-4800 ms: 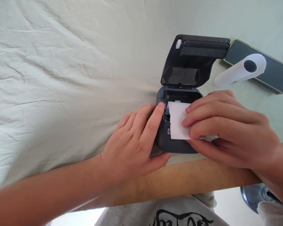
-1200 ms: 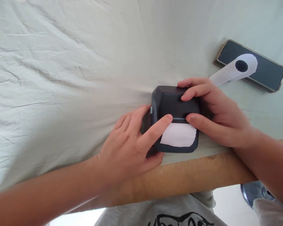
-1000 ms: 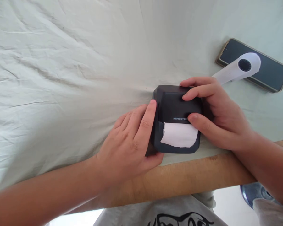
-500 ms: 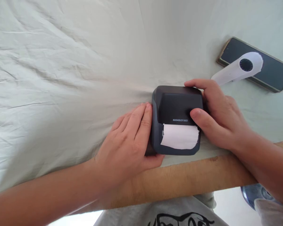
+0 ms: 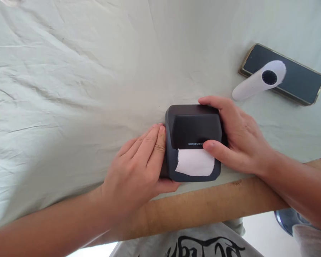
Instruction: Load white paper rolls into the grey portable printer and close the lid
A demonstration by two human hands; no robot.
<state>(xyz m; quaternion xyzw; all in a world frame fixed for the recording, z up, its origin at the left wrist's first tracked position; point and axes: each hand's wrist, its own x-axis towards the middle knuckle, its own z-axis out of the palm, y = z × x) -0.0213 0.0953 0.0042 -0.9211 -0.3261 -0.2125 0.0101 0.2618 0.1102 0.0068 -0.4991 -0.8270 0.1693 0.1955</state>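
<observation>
A black label printer [image 5: 196, 126] marked NIIMBOT sits on the cloth near the table's front edge. White label paper [image 5: 195, 163] sticks out of its front slot. My left hand [image 5: 140, 160] is pressed along the printer's left side, fingers together and thumb at the front lower corner. Around the right side wraps my right hand [image 5: 240, 135], with its index finger at the back edge. The right thumb lies on top, at the lid's lower edge beside the lettering and the paper. Both palms hide parts of the printer's sides.
A phone [image 5: 291, 76] lies at the right, and a white tube-like object [image 5: 248, 85] with a dark round end stands before it, partly covering it. Wrinkled pale cloth [image 5: 82, 71] covers the table. A wooden edge strip [image 5: 203, 208] runs along the front.
My right thumb has slid down and left over the lid, now at its lower edge by the lettering. The view has shifted slightly. Both hands stay on the printer.
</observation>
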